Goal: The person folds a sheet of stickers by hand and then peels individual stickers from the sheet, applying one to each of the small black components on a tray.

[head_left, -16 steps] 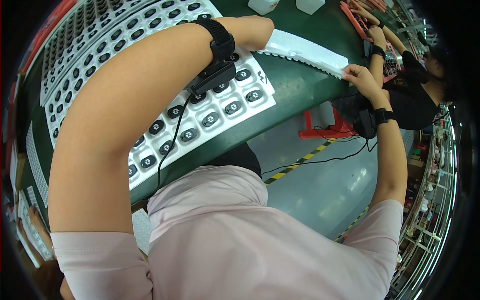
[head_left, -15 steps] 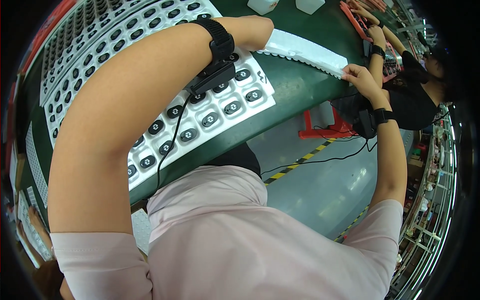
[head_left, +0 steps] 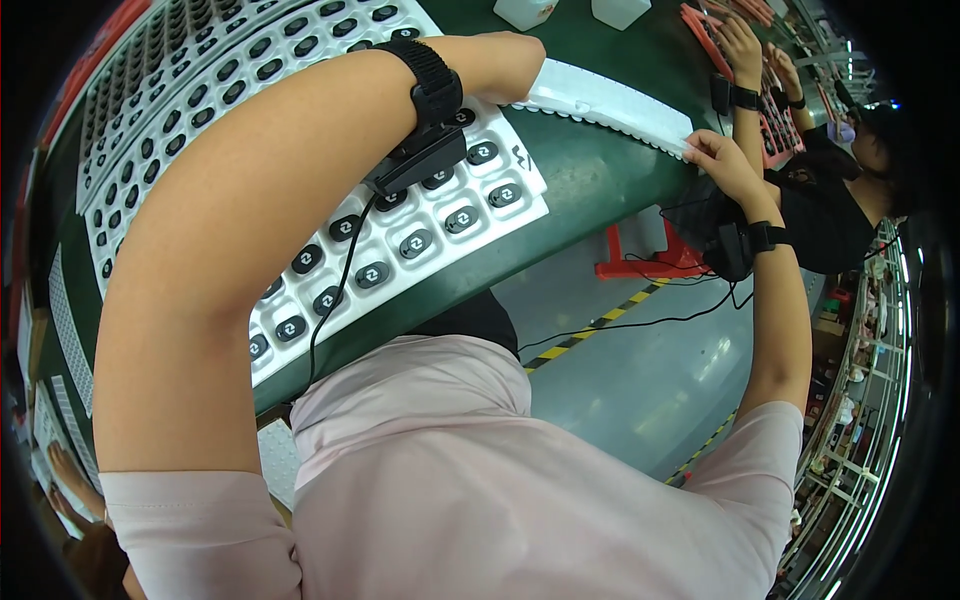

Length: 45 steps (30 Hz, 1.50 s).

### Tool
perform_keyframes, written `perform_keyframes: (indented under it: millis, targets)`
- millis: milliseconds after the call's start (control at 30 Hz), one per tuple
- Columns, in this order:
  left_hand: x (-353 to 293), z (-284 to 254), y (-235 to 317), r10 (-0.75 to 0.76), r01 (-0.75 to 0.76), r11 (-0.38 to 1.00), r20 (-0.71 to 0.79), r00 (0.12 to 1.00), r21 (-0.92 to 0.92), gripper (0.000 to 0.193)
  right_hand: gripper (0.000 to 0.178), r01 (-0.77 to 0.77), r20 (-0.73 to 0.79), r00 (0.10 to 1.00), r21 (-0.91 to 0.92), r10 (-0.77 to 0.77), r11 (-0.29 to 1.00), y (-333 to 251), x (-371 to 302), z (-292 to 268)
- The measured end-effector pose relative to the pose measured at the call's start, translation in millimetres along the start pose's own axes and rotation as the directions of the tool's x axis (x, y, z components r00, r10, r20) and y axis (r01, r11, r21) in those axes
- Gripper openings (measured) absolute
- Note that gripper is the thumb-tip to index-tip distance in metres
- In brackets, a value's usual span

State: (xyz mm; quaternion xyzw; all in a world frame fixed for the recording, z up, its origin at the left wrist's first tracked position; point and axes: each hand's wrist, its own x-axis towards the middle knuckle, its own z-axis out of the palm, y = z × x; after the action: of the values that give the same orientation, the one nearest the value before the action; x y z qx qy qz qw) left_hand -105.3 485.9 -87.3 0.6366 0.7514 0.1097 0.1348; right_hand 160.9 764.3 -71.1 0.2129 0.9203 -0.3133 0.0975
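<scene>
My right hand [head_left: 722, 163] pinches the right end of a white plastic tray or strip [head_left: 612, 100], seen nearly edge-on with a scalloped lower edge. At the strip's other end, my left hand [head_left: 515, 65] covers it from above; its fingers are hidden, so its grip does not show. Below my left forearm lies a white moulded tray [head_left: 530, 208] with dark oval pieces [head_left: 415, 243] in its pockets, each with a light symbol. Black straps with small boxes sit on both my wrists, and a thin cable trails from the left one.
More trays of dark pieces [head_left: 190, 95] cover the green table [head_left: 590, 185] at far left. Two white containers [head_left: 527, 12] stand at the back. Another person [head_left: 825, 195] works at the right beside red trays. A red stool [head_left: 640, 255] and cables are below the table edge.
My hands and the white strip are almost still. The co-worker at the right has raised and shifted their hands above the red trays. The view has shifted slightly.
</scene>
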Motion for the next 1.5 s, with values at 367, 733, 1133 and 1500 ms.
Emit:
perform_keyframes:
  millis: [367, 733, 1133, 1500]
  targets:
    - [1.0, 1.2, -1.8, -0.034, 0.034, 0.999, -0.001, 0.999, -0.042, 0.018, 0.016, 0.089, 0.003, 0.996, -0.171, -0.09, 0.981, -1.0, 4.3, -6.3]
    - [-0.7, 1.4, -5.5, -0.025, 0.026, 0.999, 0.025, 0.999, -0.047, 0.017, 0.014, 0.025, 0.079, 0.997, -0.087, -0.018, 0.996, -0.4, 13.6, -7.1]
    - [4.0, -10.9, -7.3, 0.022, -0.017, 0.999, 0.123, 0.992, -0.044, 0.023, 0.013, -0.035, -0.016, 0.999, 0.154, 0.038, 0.987, 10.5, 7.6, 6.9]
    - [3.8, -14.6, -0.6, 0.006, -0.005, 1.0, 0.248, 0.969, -0.004, 0.027, 0.018, 0.107, -0.262, 0.958, -0.067, -0.121, 0.992, -17.2, -12.4, 26.2]
